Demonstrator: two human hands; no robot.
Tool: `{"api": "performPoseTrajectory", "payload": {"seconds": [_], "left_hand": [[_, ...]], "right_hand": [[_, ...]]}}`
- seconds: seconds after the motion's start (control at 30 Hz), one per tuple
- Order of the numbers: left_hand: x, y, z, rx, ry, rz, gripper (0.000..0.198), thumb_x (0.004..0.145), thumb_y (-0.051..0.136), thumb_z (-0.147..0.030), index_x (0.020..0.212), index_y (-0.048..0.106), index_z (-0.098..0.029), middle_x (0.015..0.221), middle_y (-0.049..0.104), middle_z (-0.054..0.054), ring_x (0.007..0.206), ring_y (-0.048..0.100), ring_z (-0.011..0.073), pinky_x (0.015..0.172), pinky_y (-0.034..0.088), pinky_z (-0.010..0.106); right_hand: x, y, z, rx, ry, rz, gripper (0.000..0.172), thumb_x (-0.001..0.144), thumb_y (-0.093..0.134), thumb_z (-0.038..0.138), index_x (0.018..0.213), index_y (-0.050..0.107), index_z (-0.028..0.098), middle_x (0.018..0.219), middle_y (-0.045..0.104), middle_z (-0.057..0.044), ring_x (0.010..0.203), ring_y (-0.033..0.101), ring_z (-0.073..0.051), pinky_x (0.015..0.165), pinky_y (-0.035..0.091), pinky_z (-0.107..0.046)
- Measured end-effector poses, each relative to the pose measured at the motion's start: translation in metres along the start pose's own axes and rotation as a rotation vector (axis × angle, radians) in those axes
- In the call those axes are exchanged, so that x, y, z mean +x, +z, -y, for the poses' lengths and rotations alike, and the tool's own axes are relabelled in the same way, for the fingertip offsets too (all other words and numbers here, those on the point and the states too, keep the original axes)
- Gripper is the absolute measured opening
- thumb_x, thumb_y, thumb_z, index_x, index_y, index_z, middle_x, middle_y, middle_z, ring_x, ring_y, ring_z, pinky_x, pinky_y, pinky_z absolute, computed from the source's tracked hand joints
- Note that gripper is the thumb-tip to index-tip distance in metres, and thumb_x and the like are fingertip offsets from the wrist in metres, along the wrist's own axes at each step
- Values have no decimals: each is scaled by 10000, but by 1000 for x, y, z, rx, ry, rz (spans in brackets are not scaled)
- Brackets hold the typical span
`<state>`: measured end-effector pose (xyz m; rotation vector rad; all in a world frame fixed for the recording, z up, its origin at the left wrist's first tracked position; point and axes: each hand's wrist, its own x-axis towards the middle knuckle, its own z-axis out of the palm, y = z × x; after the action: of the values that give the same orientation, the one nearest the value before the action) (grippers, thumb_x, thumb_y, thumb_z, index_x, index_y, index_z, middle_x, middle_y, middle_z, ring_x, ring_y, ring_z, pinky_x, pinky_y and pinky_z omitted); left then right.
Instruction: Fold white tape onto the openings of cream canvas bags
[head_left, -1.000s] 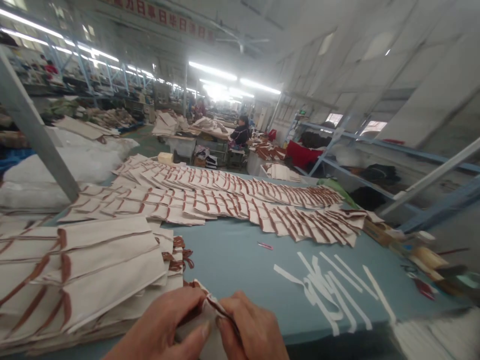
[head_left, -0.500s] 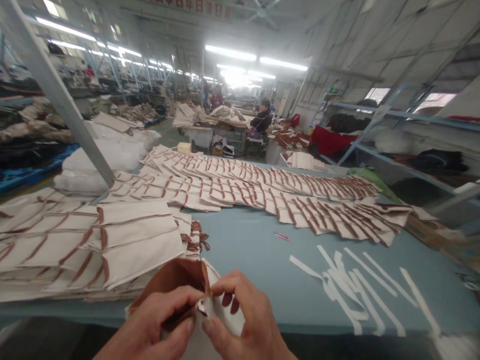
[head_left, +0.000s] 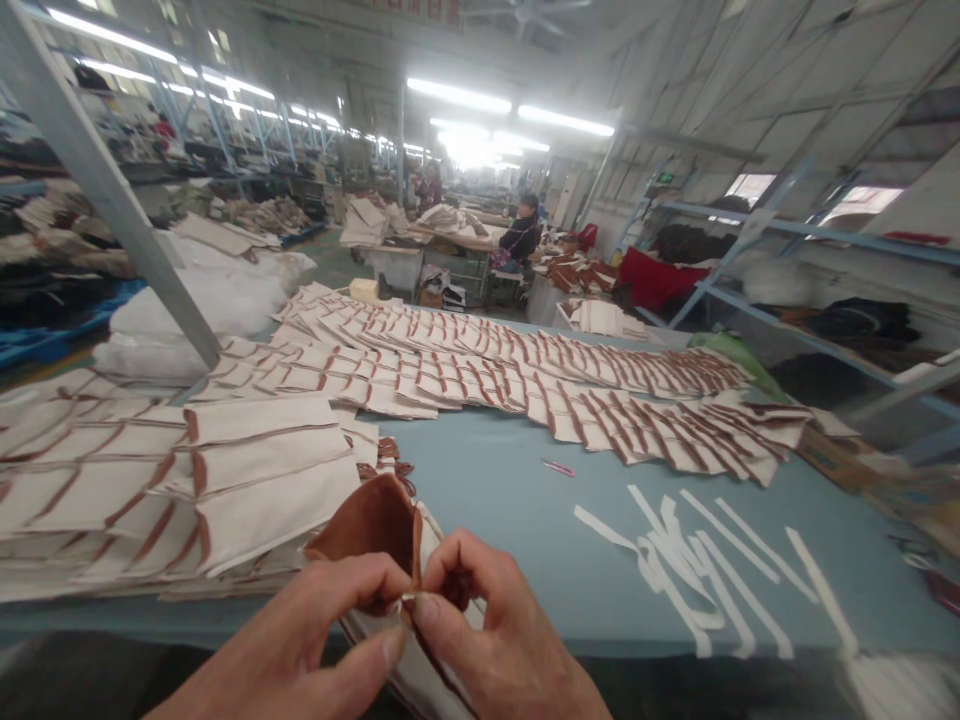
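Since R hand (head_left: 501, 625) has closed on brown-lined pc. (head_left: 367, 518) at seam (head_left: 417, 545), L hand (head_left: 307, 625) gripping left thereof, we judge hold firmer.

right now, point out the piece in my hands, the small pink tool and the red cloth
held piece (head_left: 367, 518): head view, brown inner side
small pink tool (head_left: 559, 467): head view, its middle
red cloth (head_left: 654, 282): head view, draped front

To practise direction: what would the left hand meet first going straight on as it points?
Past the brown-lined cream fabric the left hand holds, probably the right hand; depth is unclear.
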<state>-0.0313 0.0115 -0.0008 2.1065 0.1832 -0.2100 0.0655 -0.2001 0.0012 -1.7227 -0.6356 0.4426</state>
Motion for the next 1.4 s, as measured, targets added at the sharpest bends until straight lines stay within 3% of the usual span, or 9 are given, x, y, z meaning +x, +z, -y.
{"api": "performPoseTrajectory", "payload": {"seconds": [0.1, 0.27, 0.47, 0.63, 0.8, 0.93, 1.03, 1.13, 1.4], "left_hand": [[5, 0, 3, -49, 7, 11, 280, 976, 721, -567, 971, 805, -301, 992, 829, -24, 1009, 716, 258, 932, 526, 266], [10, -1, 7, -126, 40, -23, 530, 1022, 668, -751, 845, 775, -263, 843, 781, -4, 841, 679, 234, 808, 527, 280], [2, -10, 9, -233, 52, 69, 502, 1078, 646, -728, 952, 822, -274, 930, 792, -9, 871, 691, 213, 816, 535, 248], [0, -14, -1, -308, 112, 16, 575, 1053, 667, -771, 862, 772, -239, 864, 726, -8, 781, 625, 189, 725, 531, 238], [5, -18, -5, -298, 150, -28, 578, 1069, 634, -782, 910, 751, -239, 951, 732, 10, 938, 680, 237, 839, 582, 263], [8, -25, -14, -297, 199, -58, 634, 1059, 597, -825, 871, 722, -232, 898, 697, 3, 880, 643, 224, 792, 562, 259], [9, -29, -20, -237, 202, -61, 634, 1065, 590, -800, 822, 695, -223, 804, 626, -14, 776, 573, 193, 717, 513, 248], [6, -31, -22, -127, 195, -43, 619, 1078, 565, -758, 813, 695, -214, 802, 641, -8, 774, 584, 189, 725, 502, 247], [7, -26, -28, 80, 241, -146, 513, 1004, 692, -727, 880, 771, -235, 680, 615, -16, 799, 594, 228, 748, 557, 250]], "right_hand": [[0, 8, -10, -26, -91, -66, 193, 1043, 791, 335, 894, 716, 238, 789, 680, 45, 720, 632, -158, 670, 523, -239], [-9, 29, -20, -63, -75, -223, 329, 1087, 768, 514, 914, 717, 239, 793, 673, 26, 703, 610, -167, 659, 545, -243], [-14, 38, -19, -60, -49, -245, 257, 1062, 756, 470, 932, 720, 251, 823, 700, 17, 775, 668, -177, 753, 563, -243], [5, 23, -9, -52, -386, -289, 97, 1043, 727, 343, 1019, 700, 253, 890, 729, 19, 784, 676, -161, 774, 566, -243], [30, 1, 10, -75, -694, -95, 161, 1160, 692, 394, 1234, 698, 251, 1211, 841, -70, 1203, 777, -213, 1083, 589, -333], [45, -8, 18, -89, -703, 20, 311, 1195, 625, 526, 1070, 713, 255, 1027, 841, -29, 989, 784, -195, 1010, 584, -348], [52, -12, 19, -135, -768, 39, 232, 1162, 675, 423, 1011, 710, 251, 931, 828, -2, 871, 760, -176, 985, 568, -337], [53, -16, 21, -198, -843, 90, 153, 1123, 693, 270, 973, 706, 246, 854, 819, 19, 752, 728, -146, 858, 551, -279], [39, -23, 38, -640, -981, 84, 281, 1198, 573, 233, 964, 728, 209, 810, 821, 5, 705, 752, -178, 715, 506, -344]]}}
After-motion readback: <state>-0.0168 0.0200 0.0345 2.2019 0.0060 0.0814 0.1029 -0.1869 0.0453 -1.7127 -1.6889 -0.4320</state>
